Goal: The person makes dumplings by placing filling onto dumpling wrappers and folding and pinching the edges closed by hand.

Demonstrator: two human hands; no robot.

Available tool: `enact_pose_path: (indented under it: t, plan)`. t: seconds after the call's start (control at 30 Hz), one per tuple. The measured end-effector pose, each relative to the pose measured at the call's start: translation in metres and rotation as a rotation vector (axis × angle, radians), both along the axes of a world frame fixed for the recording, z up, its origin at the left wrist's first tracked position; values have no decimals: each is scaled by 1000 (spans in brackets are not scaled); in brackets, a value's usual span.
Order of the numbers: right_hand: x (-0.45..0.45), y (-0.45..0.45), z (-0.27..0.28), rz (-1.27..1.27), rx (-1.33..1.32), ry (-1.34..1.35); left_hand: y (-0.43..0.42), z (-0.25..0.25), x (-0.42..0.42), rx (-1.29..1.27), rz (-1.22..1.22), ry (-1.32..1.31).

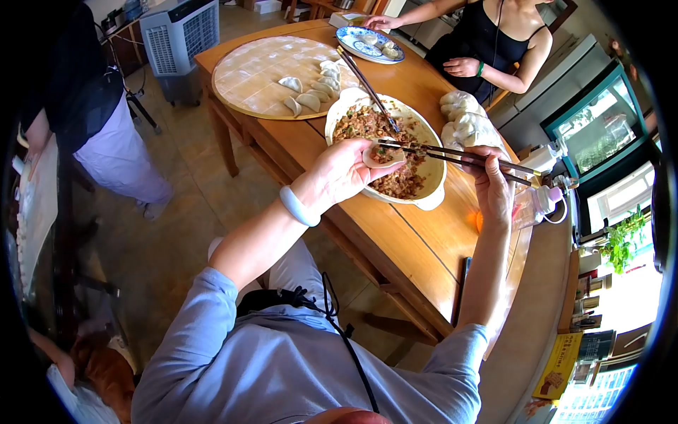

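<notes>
A round dumpling wrapper [383, 169] rests in my left hand [328, 173], its edge curling up around the fingers. With my right hand [493, 191] I grip a pair of dark chopsticks [462, 154], their tips at the wrapper where a bit of filling shows. Under both lies a large white bowl [432, 185] of minced filling [364, 124]. A second pair of chopsticks [364, 76] leans in the bowl, tips in the filling.
Several folded dumplings [308, 101] lie on a floured round board [247, 74]. Beyond it, another person's hand [381, 22] is by a blue-patterned plate [346, 39]. A pale wrapped bundle [470, 127] and a clear bottle [526, 208] stand right of the bowl. Another person [106, 148] stands left.
</notes>
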State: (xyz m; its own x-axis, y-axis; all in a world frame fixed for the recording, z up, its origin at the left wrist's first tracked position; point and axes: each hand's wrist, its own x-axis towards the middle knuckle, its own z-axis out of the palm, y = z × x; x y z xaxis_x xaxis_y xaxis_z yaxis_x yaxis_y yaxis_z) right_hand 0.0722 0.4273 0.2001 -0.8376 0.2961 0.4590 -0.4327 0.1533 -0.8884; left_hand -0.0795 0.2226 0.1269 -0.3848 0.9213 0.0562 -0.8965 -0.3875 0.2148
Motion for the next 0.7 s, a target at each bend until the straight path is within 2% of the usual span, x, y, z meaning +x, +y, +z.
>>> enact_pose_path:
  t: [0.1,0.27,0.4,0.63,0.7]
  plan:
    - [-3,-1,-6,-51,16,-93,0,-1,0,-34,-4,7]
    - [-5,4,-6,-47,-96,-42,-3,-6,-2,-47,19,43]
    - [-11,-5,-13,-61,-79,-136,-4,-2,0,-38,21,13]
    - [-4,11,-13,-133,-258,24,-9,-6,-8,-56,36,-14]
    - [1,17,-14,-171,-181,-19,-16,-4,-9,-64,117,36]
